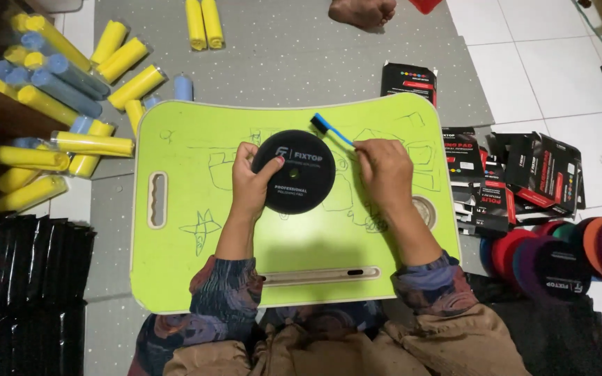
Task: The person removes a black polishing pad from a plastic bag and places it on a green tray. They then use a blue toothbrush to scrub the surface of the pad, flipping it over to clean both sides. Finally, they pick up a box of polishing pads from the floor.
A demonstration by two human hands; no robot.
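Observation:
A round black pad (296, 182) with white print lies on a lime green lap tray (175, 257). My left hand (247, 182) grips the pad's left edge, thumb on top. Holding a blue-handled brush (330, 128) by its handle, my right hand (384, 167) sits just right of the pad. The brush's dark bristle head points up and left, above the pad's upper right edge.
Yellow and blue cylinders (57, 83) lie scattered at the left. Black packets (26, 278) are stacked lower left. Black printed boxes (517, 174) and a row of coloured round pads (566, 254) lie right. A person's bare foot (362, 12) rests at the top.

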